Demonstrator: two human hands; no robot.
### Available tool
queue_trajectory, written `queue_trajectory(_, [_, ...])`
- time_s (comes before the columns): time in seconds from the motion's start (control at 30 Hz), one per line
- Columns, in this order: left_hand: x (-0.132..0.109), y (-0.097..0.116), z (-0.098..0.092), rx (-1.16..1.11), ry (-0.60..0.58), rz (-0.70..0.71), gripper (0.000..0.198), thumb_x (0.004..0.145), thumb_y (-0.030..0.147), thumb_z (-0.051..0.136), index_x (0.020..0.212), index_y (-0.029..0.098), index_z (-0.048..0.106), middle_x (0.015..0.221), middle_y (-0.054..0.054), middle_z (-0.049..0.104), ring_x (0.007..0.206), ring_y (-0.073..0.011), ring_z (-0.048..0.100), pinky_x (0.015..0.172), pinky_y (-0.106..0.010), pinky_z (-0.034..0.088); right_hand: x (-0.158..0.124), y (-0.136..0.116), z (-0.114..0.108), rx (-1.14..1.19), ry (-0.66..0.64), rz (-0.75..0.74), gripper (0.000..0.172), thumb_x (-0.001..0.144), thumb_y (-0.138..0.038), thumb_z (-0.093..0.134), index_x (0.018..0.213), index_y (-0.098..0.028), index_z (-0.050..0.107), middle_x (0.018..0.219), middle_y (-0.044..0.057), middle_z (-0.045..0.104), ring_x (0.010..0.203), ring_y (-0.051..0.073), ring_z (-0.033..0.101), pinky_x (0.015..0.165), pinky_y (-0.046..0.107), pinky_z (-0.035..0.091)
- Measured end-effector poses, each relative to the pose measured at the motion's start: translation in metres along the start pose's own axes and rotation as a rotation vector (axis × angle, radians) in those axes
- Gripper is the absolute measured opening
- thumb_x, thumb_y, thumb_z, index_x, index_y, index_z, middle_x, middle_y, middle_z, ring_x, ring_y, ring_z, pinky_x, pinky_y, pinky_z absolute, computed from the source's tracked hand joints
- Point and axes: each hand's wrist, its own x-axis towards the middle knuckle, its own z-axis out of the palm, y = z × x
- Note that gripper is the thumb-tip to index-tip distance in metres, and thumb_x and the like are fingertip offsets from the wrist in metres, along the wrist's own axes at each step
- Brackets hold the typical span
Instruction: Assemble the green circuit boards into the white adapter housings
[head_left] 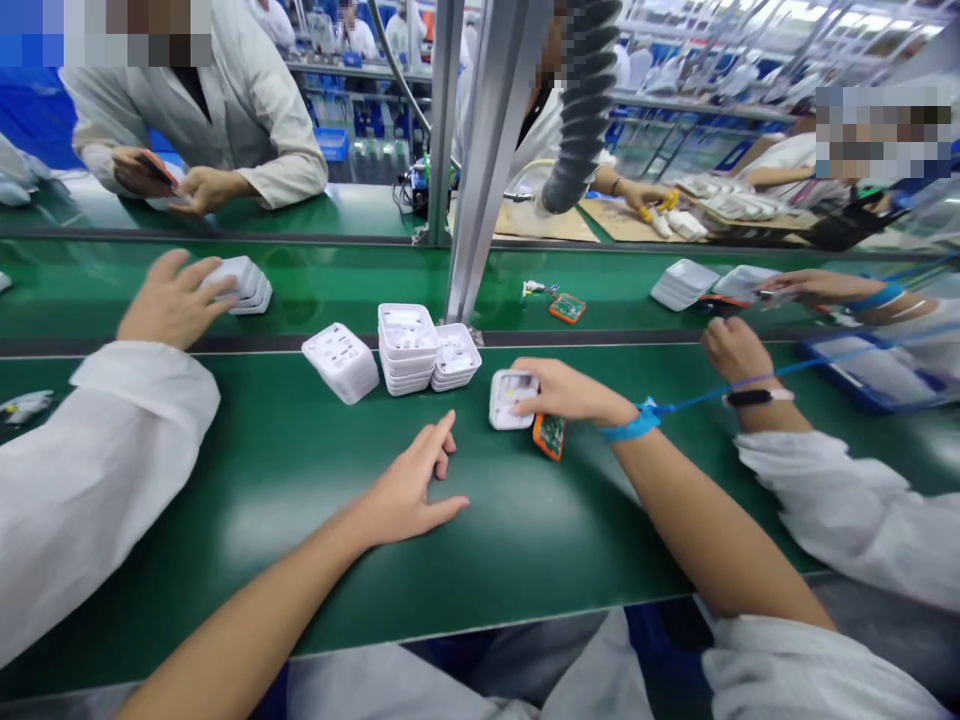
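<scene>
My right hand (564, 388), with a blue strap at the wrist, grips a small white square plastic housing (501, 410) above the green table. An orange-edged green circuit board (552, 437) shows just below the same hand; whether its hidden fingers also hold it, I cannot tell. My left hand (412, 490) is open and holds nothing, its fingers stretched towards the housings. Beyond it stand stacks of white housings: a leaning stack (341, 362), a taller stack (407, 345) and a lower stack (456, 357).
Past a dark rail, another orange-edged board (568, 307) lies beside a small white connector (534, 288). A metal post (487, 160) rises behind the stacks. At left, a co-worker's hand (176, 300) touches white housings (244, 283); another co-worker's hands (739, 350) work at right.
</scene>
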Motion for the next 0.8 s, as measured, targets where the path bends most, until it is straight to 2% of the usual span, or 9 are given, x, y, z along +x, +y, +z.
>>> queue_trajectory(0.1, [0.0,0.002,-0.001,0.027,-0.059,-0.023,0.09,0.091,0.028,0.064,0.161,0.036,0.007,0.114,-0.004,0.051,0.085,-0.0146,0.053,0.08,-0.033,0.053,0.043,0.036,-0.034,0.292,0.407,0.249,0.035,0.058,-0.022,0.09,0.078,-0.015,0.063,0.07,0.0,0.067,0.066,0.016,0.06,0.066,0.028,0.049])
queue_trajectory(0.17, [0.0,0.004,-0.003,0.04,-0.096,-0.049,0.084,0.092,0.028,0.062,0.16,0.034,0.014,0.112,-0.004,0.051,0.082,-0.0141,0.052,0.074,-0.031,0.053,0.082,0.046,-0.045,0.358,0.555,0.277,0.033,0.07,-0.031,0.086,0.084,-0.016,0.061,0.07,0.0,0.066,0.067,0.016,0.062,0.066,0.029,0.053])
queue_trajectory(0.27, [0.0,0.007,-0.006,0.035,-0.116,-0.076,0.078,0.092,0.028,0.06,0.158,0.032,0.018,0.11,-0.004,0.051,0.077,-0.0127,0.05,0.065,-0.027,0.052,0.137,0.044,-0.043,0.333,0.623,0.26,0.03,0.09,-0.046,0.069,0.096,-0.019,0.059,0.078,0.001,0.067,0.075,0.016,0.066,0.07,0.03,0.057])
queue_trajectory(0.37, [0.0,0.007,-0.007,0.013,-0.115,-0.093,0.075,0.093,0.028,0.06,0.157,0.031,0.022,0.108,-0.004,0.05,0.078,-0.0133,0.05,0.061,-0.024,0.05,0.165,0.04,-0.032,0.075,0.538,0.266,0.035,0.09,-0.052,0.067,0.098,-0.019,0.062,0.091,0.006,0.071,0.09,0.02,0.068,0.081,0.034,0.057])
queue_trajectory(0.43, [0.0,0.008,-0.007,0.002,-0.12,-0.106,0.071,0.092,0.029,0.06,0.155,0.03,0.026,0.109,-0.004,0.05,0.079,-0.0135,0.051,0.061,-0.024,0.05,0.163,0.047,-0.029,-0.085,0.511,0.284,0.038,0.08,-0.048,0.078,0.099,-0.017,0.066,0.107,0.011,0.071,0.109,0.027,0.064,0.096,0.04,0.053])
queue_trajectory(0.5, [0.0,0.008,-0.007,0.005,-0.132,-0.111,0.068,0.092,0.029,0.061,0.153,0.03,0.03,0.109,-0.004,0.051,0.078,-0.0131,0.051,0.064,-0.026,0.051,0.149,0.06,-0.033,-0.184,0.548,0.326,0.051,0.07,-0.042,0.085,0.11,-0.016,0.066,0.129,0.017,0.064,0.13,0.037,0.05,0.109,0.049,0.042])
queue_trajectory(0.57, [0.0,0.009,-0.007,0.02,-0.132,-0.1,0.065,0.092,0.03,0.061,0.151,0.028,0.033,0.108,-0.004,0.051,0.078,-0.0131,0.052,0.07,-0.029,0.053,0.131,0.075,-0.043,-0.274,0.584,0.391,0.065,0.07,-0.044,0.083,0.123,-0.014,0.061,0.142,0.022,0.054,0.139,0.043,0.037,0.111,0.057,0.035])
queue_trajectory(0.67, [-0.001,0.009,-0.007,0.022,-0.118,-0.081,0.063,0.092,0.03,0.062,0.15,0.027,0.036,0.108,-0.004,0.051,0.084,-0.0147,0.054,0.072,-0.03,0.053,0.113,0.088,-0.056,-0.34,0.578,0.447,0.071,0.075,-0.05,0.078,0.131,-0.012,0.057,0.138,0.023,0.057,0.132,0.041,0.046,0.106,0.053,0.04])
queue_trajectory(0.8, [-0.003,0.007,-0.007,-0.008,-0.087,-0.088,0.06,0.092,0.031,0.062,0.148,0.026,0.039,0.107,-0.004,0.051,0.085,-0.0149,0.054,0.065,-0.026,0.051,0.099,0.076,-0.053,-0.407,0.63,0.409,0.077,0.083,-0.057,0.068,0.14,-0.009,0.048,0.135,0.024,0.06,0.125,0.038,0.054,0.103,0.047,0.044])
